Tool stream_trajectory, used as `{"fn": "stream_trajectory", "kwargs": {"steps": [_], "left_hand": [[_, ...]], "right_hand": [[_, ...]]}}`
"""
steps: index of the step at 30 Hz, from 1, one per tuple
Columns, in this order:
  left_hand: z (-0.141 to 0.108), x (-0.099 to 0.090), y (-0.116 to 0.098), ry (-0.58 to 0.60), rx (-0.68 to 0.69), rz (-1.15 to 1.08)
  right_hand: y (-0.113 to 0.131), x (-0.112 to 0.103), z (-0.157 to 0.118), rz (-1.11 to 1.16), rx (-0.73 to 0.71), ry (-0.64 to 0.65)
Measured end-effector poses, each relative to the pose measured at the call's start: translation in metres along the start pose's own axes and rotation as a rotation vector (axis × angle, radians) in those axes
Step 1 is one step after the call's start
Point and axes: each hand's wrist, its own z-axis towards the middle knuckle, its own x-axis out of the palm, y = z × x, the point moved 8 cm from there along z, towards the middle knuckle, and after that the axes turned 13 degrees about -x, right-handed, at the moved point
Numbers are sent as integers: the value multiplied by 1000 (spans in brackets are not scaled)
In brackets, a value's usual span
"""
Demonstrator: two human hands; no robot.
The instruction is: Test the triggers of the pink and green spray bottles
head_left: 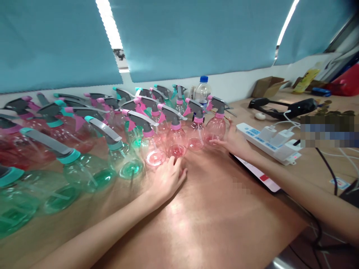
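Many clear spray bottles with pink or turquoise trigger heads stand in rows on the wooden table point(202, 190). My right hand point(237, 140) is around the right side of the rightmost pink spray bottle point(215, 127), its thumb in front and fingertips behind. My left hand point(168, 177) rests low at the front row, nothing visible in it, fingers loosely bent and thumb apart. Its fingertips are close to the base of another pink spray bottle point(176, 142); whether they touch it I cannot tell. A green spray bottle point(126, 160) stands to the left of that hand.
A white power strip point(254, 136) with plugged-in chargers lies right of my right hand, above a flat device point(259, 173). Behind are a blue-capped bottle point(203, 91), a black headset-like frame point(283, 108) and a cardboard box point(267, 86). Cables run along the right.
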Motion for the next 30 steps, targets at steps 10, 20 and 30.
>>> {"fn": "stream_trajectory", "kwargs": {"steps": [10,20,30], "left_hand": [[-1,1,2,-11,-5,-11],[-21,-7,5,-40,74,-102],[-138,-65,106,-143,-7,-277]], "right_hand": [[68,-14,4,63,-47,32],[148,31,-15,403,-208,286],[267,103,-28,740,-413,585]]}}
